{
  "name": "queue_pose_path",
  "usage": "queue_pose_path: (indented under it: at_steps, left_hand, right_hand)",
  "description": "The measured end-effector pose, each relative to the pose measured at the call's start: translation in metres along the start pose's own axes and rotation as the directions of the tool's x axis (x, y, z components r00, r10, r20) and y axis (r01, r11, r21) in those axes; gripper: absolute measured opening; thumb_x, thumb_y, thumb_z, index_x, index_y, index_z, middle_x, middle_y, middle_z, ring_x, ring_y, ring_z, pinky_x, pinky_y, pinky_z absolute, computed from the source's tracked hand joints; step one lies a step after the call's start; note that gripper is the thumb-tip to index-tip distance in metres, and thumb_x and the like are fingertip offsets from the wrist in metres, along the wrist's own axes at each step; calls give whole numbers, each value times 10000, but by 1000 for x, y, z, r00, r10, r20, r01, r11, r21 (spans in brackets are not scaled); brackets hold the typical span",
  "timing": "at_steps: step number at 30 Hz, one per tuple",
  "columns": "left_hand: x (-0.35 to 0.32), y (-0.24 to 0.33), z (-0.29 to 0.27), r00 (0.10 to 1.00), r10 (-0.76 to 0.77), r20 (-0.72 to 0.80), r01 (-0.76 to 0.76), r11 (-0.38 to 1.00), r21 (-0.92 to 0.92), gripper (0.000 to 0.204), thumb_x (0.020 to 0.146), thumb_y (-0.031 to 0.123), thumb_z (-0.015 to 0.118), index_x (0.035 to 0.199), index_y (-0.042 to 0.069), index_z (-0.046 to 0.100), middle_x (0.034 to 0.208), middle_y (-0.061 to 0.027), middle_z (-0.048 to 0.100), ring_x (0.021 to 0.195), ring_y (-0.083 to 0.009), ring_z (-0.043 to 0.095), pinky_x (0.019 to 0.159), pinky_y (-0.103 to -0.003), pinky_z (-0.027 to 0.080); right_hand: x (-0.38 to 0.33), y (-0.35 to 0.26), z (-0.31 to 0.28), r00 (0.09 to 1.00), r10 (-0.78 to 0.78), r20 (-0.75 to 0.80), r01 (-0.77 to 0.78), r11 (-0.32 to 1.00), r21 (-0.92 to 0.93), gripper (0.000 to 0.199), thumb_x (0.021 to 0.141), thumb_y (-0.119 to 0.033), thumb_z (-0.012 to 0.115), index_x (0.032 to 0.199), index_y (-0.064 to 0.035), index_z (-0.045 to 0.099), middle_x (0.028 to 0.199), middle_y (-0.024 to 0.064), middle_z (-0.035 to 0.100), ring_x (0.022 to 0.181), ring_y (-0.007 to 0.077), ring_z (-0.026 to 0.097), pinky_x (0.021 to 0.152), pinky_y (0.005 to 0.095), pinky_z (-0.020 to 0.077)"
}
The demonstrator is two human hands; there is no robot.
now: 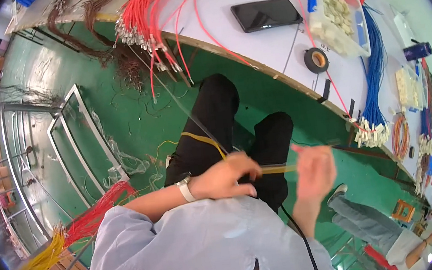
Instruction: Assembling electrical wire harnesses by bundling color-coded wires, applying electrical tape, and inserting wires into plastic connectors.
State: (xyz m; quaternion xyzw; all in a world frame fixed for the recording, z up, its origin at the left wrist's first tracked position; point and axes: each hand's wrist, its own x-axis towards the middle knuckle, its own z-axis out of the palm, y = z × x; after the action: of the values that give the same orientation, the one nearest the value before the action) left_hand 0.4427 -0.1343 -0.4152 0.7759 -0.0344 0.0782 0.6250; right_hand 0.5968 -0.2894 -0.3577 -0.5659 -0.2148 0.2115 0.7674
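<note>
My left hand [231, 177], with a pale band on its wrist, is over my lap, its fingers closed round a yellow wire [278, 169]. The wire loops across my dark-trousered thigh and also runs as a blurred streak towards my right hand [316, 170]. That hand is raised to the right and smeared by motion. Its fingers look curled on the wire's other end, though the exact grip is blurred. A thin greyish strand [186, 109] slants down from the table edge to the left hand.
On the white table [270, 49] lie a black phone [266, 15], a roll of black tape [316, 60], a clear bin of cream connectors [338, 14], and bundles of red wires [146, 15] and blue wires [376, 68]. A metal frame [80, 134] stands left. Another person [376, 229] is at lower right.
</note>
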Motion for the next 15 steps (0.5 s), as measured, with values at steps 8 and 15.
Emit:
queue_pose_path:
  at_steps: [8, 15]
  left_hand:
    - [-39, -39, -97, 963, 178, -200, 55, 598, 800, 281, 667, 256, 789, 656, 121, 543, 643, -48, 491, 673, -260, 528, 631, -368, 463]
    - [-29, -45, -46, 987, -82, -135, 155, 661, 734, 249, 790, 255, 645, 636, 116, 507, 577, -75, 499, 571, -281, 581, 527, -408, 479]
  right_hand:
    - [-97, -23, -349, 783, 158, -602, 220, 834, 506, 180, 999, -97, 361, 1073, -15, 504, 610, -29, 275, 495, 72, 253, 444, 221, 228]
    - [-20, 17, -163, 789, -51, -612, -136, 957, -256, 136, 924, -159, 510, 821, -97, 574, 716, 1, 488, 627, 84, 462, 518, 221, 377]
